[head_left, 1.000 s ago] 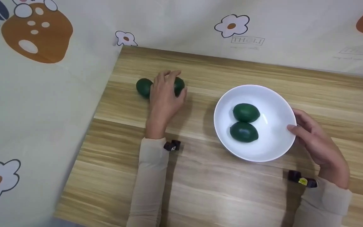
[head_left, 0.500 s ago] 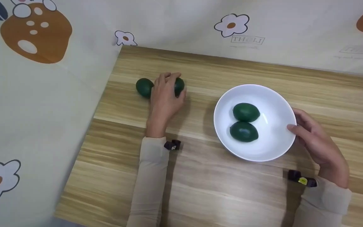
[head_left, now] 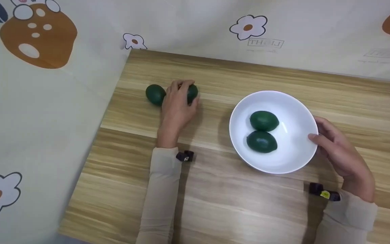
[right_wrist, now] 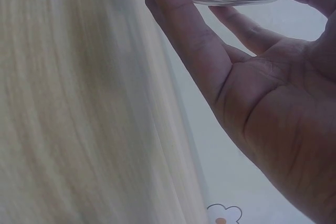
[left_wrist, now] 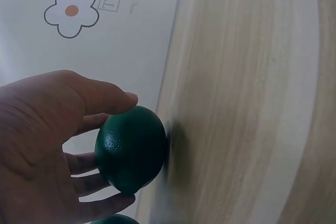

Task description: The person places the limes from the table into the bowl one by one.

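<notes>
Left hand [head_left: 176, 104] seemingly curls round a green fruit [left_wrist: 131, 150]; right hand [head_left: 344, 154] grips a bowl [head_left: 293, 145].

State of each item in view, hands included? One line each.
Left hand: curled round the held fruit.
Right hand: holding the white bowl at its rim.
Far bowl fruit: on its side, touching the near one.
Near bowl fruit: on its side.
White bowl: mouth up, containing those two.
Held fruit: gripped; whether lifted, unclear.
Loose fruit: on the table, left of the left hand.
</notes>
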Demonstrator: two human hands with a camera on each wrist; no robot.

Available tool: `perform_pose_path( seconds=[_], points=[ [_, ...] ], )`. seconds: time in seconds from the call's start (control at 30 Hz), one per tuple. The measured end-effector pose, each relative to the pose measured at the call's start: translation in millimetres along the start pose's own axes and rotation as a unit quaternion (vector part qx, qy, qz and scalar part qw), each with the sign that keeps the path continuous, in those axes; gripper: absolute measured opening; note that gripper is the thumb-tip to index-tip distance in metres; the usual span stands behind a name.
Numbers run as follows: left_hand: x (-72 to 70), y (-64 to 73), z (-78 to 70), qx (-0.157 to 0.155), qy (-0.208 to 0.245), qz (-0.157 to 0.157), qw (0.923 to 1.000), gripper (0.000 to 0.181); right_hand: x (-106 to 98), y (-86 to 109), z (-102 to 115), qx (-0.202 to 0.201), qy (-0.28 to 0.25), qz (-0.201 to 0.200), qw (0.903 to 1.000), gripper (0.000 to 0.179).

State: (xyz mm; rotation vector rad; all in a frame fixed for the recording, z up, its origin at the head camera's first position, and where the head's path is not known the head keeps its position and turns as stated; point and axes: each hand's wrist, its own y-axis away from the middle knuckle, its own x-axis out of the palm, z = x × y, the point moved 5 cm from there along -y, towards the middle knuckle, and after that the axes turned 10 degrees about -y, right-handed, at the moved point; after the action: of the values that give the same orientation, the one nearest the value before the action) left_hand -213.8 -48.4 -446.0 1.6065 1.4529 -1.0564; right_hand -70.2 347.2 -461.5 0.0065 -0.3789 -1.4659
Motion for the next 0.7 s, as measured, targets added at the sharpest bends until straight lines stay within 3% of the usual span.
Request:
perform_pose_path(
  seconds=[0.7],
  points=[
    [2.0, -0.3, 2.1, -0.01, 0.006, 0.006, 0.9999, 0.052, 1.6, 0.9, 1.9, -0.003, 0.006, 0.002, 1.0, 0.04]
  ],
)
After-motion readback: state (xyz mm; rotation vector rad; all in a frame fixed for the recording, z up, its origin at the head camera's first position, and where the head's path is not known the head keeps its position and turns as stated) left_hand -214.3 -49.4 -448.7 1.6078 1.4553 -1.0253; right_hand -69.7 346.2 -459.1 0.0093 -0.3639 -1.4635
